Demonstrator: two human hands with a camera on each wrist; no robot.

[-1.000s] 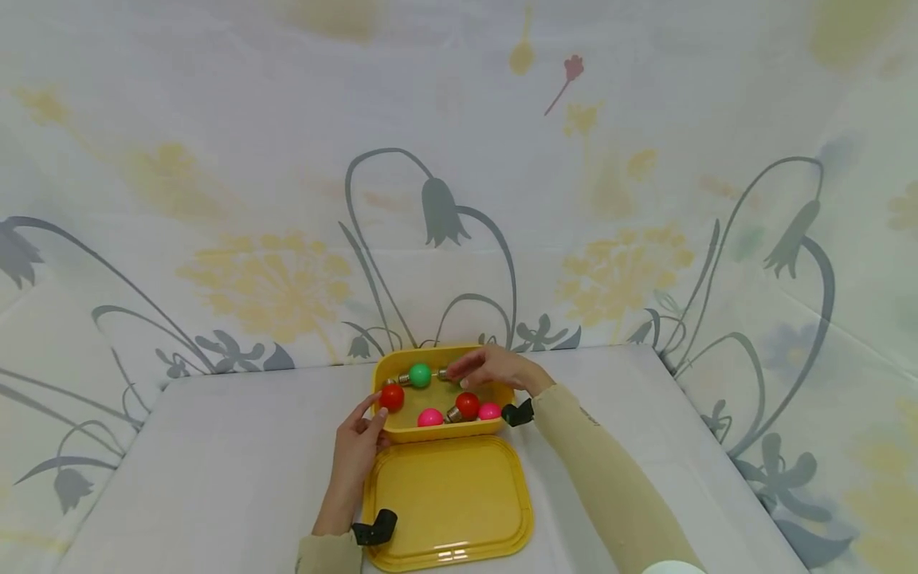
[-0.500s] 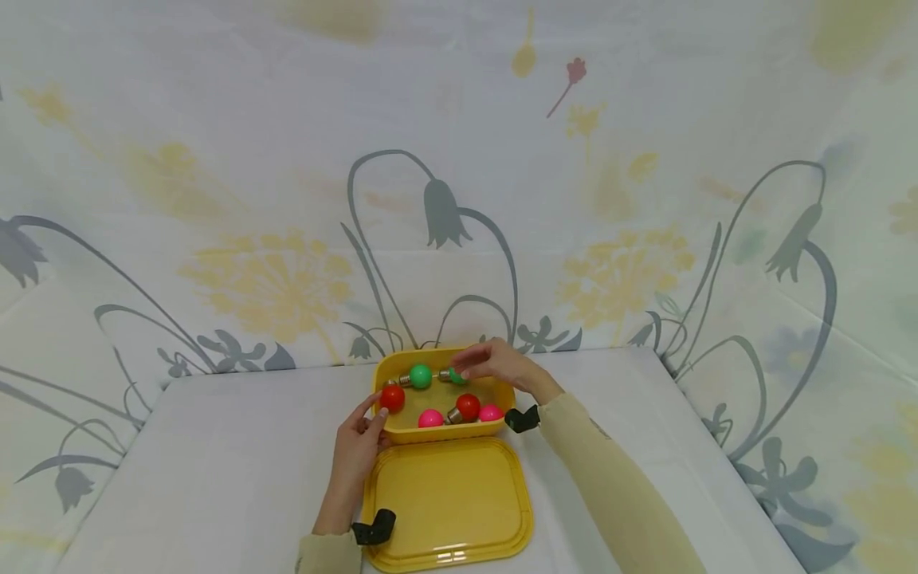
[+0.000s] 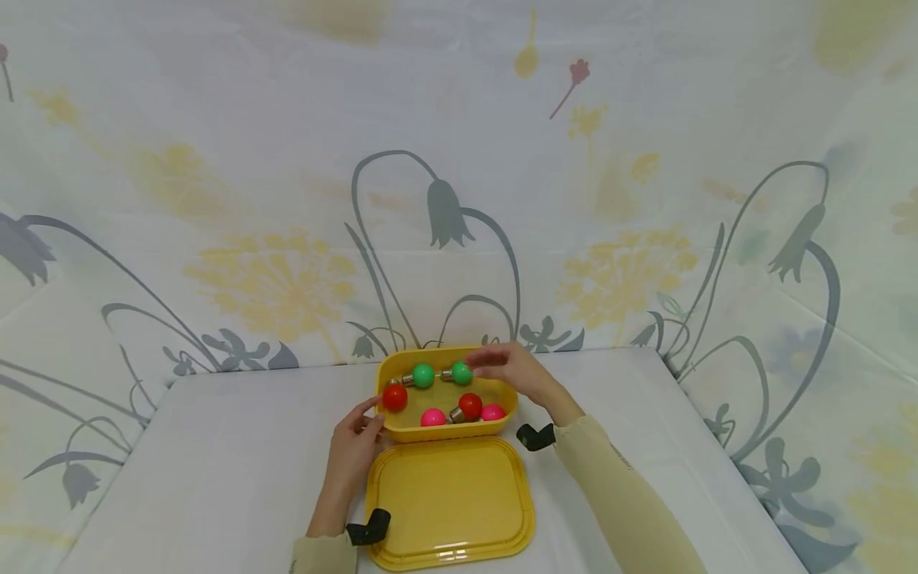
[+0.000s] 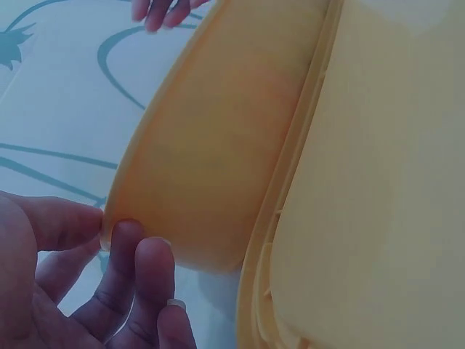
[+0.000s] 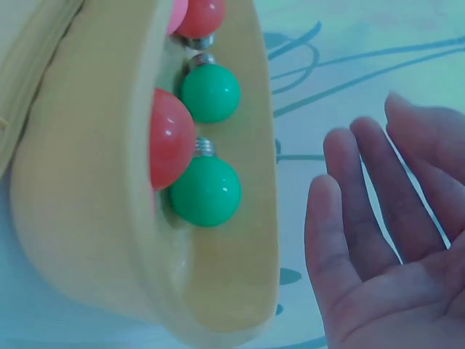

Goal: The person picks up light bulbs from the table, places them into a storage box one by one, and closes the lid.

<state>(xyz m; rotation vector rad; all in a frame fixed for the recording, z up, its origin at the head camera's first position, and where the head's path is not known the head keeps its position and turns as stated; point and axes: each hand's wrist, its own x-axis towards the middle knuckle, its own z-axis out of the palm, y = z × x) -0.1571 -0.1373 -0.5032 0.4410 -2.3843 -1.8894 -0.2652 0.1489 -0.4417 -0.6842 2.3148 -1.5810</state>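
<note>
A yellow plastic box (image 3: 418,436) holds several coloured light bulbs. At its back, two green bulbs, a left one (image 3: 423,376) and a right one (image 3: 461,372), lie in a row. A red bulb (image 3: 395,398) sits at the left end; another red bulb (image 3: 469,406) lies near the front between two pink bulbs, one (image 3: 433,418) to its left and one (image 3: 492,412) to its right. My left hand (image 4: 94,283) holds the box's left front corner with curled fingers. Beside the right green bulb, my right hand (image 5: 392,218) hovers with relaxed fingers and holds nothing.
The yellow lid (image 3: 450,502) lies on the white table (image 3: 237,462), right in front of the box. Behind the box rises a flower-patterned cloth backdrop (image 3: 459,263). Black straps (image 3: 535,437) circle both wrists.
My right hand has let go of the right green bulb and moved to the right, so that bulb now shows. The left hand has stayed at the box's corner.
</note>
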